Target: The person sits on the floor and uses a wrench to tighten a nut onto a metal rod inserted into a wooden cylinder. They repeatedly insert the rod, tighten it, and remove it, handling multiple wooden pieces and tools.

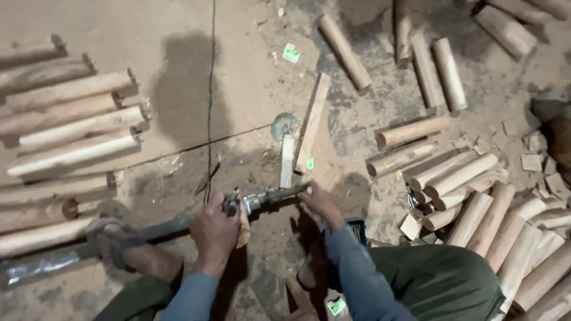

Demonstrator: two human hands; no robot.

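Presently, the left hand [214,229] has its fingers clenched around the rear of a metal hand tool [264,198]; the right hand [321,205] has its fingers closed on the tool's front end; the tool lies level between both hands, just above the concrete floor [250,71]. Judged step: setting the tool's tip against the short wood slat [287,161] directly beyond it; the next move likely calls for steady two-handed pressure. Tool appearance: grey, slender, worn. Peeled log billets [470,208] lie right of the tool; more billets [71,131] left.
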